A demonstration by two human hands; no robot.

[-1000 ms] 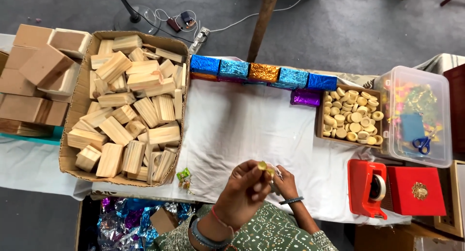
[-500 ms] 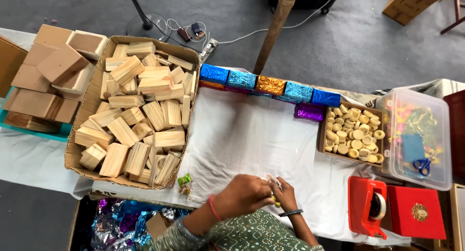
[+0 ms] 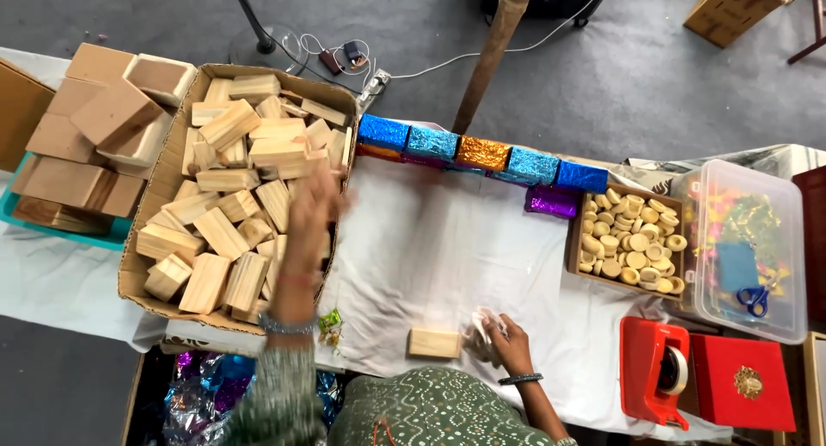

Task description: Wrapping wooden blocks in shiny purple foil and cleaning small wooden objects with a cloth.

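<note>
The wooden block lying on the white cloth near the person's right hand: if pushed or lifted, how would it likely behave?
The wooden block looks solid and flat-sided, so it would probably stay stiff and slide, not roll. It lies on its broad face, so tipping seems unlikely. The white cloth beneath may bunch if pushed.

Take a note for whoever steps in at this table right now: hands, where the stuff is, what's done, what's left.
Left hand: open, blurred, reaching over the cardboard box of wooden blocks.
Right hand: holding a crumpled white piece, touching the lone wooden block on the white cloth.
Done: a row of foil-wrapped blocks along the far edge, a purple one beside it.
Left: the lone block is bare; many bare blocks in the box.
</note>
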